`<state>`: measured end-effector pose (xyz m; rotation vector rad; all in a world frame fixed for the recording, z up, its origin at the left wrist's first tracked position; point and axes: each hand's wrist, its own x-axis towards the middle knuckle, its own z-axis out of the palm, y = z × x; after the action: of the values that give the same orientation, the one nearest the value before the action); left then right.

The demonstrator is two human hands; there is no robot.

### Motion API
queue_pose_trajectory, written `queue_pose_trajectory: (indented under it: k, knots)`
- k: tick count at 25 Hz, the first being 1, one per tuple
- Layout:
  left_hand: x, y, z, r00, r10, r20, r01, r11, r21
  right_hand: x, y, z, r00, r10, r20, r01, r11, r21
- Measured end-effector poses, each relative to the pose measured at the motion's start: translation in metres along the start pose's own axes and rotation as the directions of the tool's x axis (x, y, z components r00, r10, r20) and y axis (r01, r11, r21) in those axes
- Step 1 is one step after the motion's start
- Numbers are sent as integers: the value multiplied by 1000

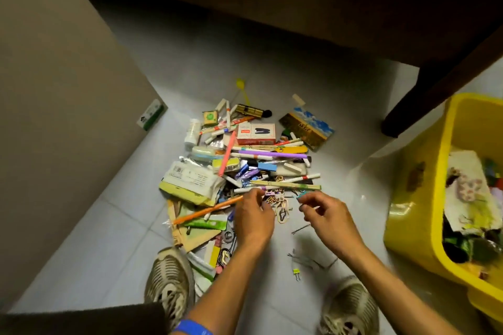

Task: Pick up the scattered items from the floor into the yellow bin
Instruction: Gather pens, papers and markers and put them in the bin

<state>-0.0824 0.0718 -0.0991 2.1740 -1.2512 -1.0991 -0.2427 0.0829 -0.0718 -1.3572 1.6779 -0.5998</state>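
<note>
left hand [251, 216] pinching clips | right hand [325, 212] pinching teal clip [301, 195] | yellow bin [424, 198] right

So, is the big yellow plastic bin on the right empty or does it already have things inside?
Not empty. The yellow plastic bin already holds a jumble of papers and dark and green items against its far side.

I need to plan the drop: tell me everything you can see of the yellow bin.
The yellow bin is glossy plastic with a thick rolled rim, standing on the tiled floor at the right, partly cut off by the picture's edge. It is open-topped and already holds mixed clutter, including paper. A worn sticker marks its near wall. Neither hand touches it.
</note>
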Motion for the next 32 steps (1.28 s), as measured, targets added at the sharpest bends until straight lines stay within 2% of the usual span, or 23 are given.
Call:
queue_pose_trajectory:
  k: [2, 4, 6, 7, 8, 11, 13, 15, 17, 19, 21, 22, 23, 26, 28, 30, 32]
  knots:
    - [29, -43, -24, 992, 54, -117, -13, 946, 325, 23, 12, 30, 977, -127, 172, 172, 945, -279]
    - [46, -74, -38, 991, 126, -52, -74, 822, 565, 40, 25, 56, 880, -271, 390, 437, 785, -440]
    - [55, -90, -42, 982, 171, 80, -178, 693, 699, 49, 38, 85, 769, -346, 538, 618, 616, -489]
    - [57, -91, -43, 974, 194, 120, -221, 664, 714, 52, 42, 96, 746, -378, 548, 658, 547, -518]
    - [57, -90, -45, 965, 229, 126, -252, 679, 690, 54, 43, 103, 739, -410, 535, 673, 498, -548]
    - [54, -81, -46, 908, 418, 15, -380, 811, 445, 60, 43, 111, 687, -515, 512, 721, 397, -568]
    - [55, -66, -41, 858, 514, 20, -485, 796, 363, 56, 43, 107, 697, -538, 474, 714, 456, -531]
    - [66, -45, -27, 836, 541, 95, -520, 723, 454, 49, 45, 96, 770, -494, 404, 638, 583, -503]
    - [81, -29, -9, 864, 448, 227, -491, 659, 570, 40, 50, 80, 881, -363, 303, 472, 719, -511]
    - [91, -24, 4, 876, 376, 303, -481, 628, 611, 37, 57, 61, 963, -234, 136, 270, 809, -522]
    - [95, -26, 9, 875, 368, 314, -482, 614, 625, 43, 60, 45, 971, -240, 5, 201, 800, -566]
    - [94, -27, 8, 872, 373, 319, -489, 611, 622, 48, 59, 41, 968, -250, -14, 195, 787, -585]
    - [92, -28, 6, 873, 369, 318, -487, 632, 603, 57, 58, 39, 972, -237, -1, 189, 778, -599]
    - [75, -37, -4, 910, 329, 251, -414, 746, 522, 87, 52, 42, 978, -139, 158, 210, 704, -678]
    - [58, -44, -9, 939, 253, 232, -341, 773, 536, 100, 50, 51, 971, -93, 220, 226, 651, -725]
    - [42, -47, -11, 954, 144, 263, -268, 802, 534, 103, 49, 55, 973, -85, 216, 221, 621, -752]
    - [32, -44, -14, 964, 101, 245, -210, 855, 474, 96, 52, 55, 983, -100, 154, 182, 644, -743]
